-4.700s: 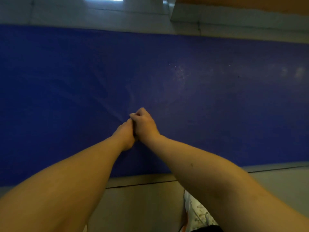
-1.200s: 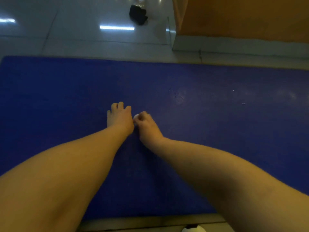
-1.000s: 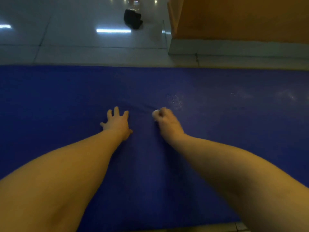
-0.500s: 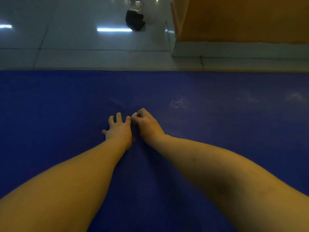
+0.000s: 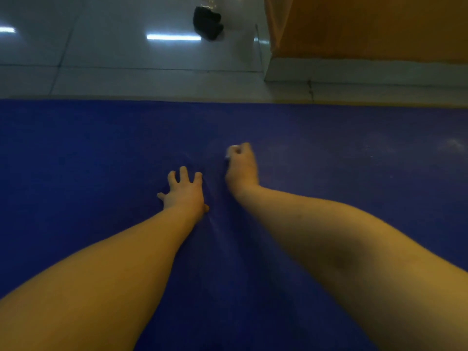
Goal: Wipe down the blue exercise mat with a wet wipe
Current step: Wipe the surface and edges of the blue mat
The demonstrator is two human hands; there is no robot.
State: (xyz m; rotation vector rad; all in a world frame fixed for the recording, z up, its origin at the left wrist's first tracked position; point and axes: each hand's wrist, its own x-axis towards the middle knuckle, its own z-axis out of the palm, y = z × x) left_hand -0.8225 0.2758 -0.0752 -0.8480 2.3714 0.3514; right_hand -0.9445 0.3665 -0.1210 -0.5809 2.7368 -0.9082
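The blue exercise mat spreads across the whole lower view on a tiled floor. My left hand presses flat on the mat with its fingers spread. Just to its right and a little farther out, my right hand is curled round a small white wet wipe, which shows only at the knuckles and touches the mat. Faint pale smears mark the mat to the right of that hand.
Glossy pale floor tiles lie beyond the mat's far edge. A dark object sits on the floor at the top centre. An orange wall with a pale skirting stands at the back right.
My right hand with the wipe has slid away from my left hand, farther out and to the right. My left hand stays pressed on the mat, fingers spread.
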